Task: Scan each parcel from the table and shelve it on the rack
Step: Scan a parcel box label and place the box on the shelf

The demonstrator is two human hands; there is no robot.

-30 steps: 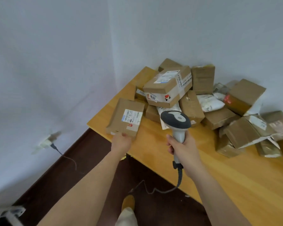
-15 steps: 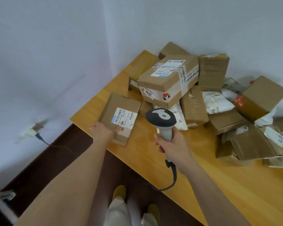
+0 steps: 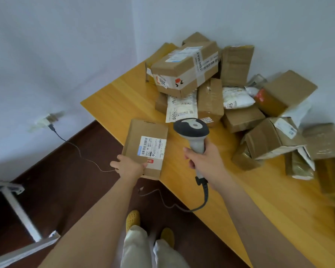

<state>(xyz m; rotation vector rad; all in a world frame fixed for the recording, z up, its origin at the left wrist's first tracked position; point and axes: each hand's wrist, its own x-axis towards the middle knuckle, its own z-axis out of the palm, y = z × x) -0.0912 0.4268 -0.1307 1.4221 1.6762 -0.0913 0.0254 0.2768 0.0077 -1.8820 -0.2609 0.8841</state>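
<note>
Pulled back off the pile, the flat brown cardboard parcel (image 3: 146,147) now overhangs the wooden tabletop (image 3: 249,190) edge, label up, pinched by the left grip (image 3: 129,167). Just right, the right grip (image 3: 205,161) wraps the grey handheld scanner (image 3: 193,132), apparently aiming it.

We count one flat brown cardboard parcel (image 3: 146,147) near the left edge of the one yellow wooden tabletop (image 3: 249,190), and one grey handheld barcode scanner (image 3: 191,130) with a single black cable. In the far pile we make out about a dozen brown cardboard boxes (image 3: 186,68) and three white plastic mailer bags (image 3: 237,97); blur on the right keeps the tally rough. Two hands show, and two yellow shoes (image 3: 132,217).
</note>
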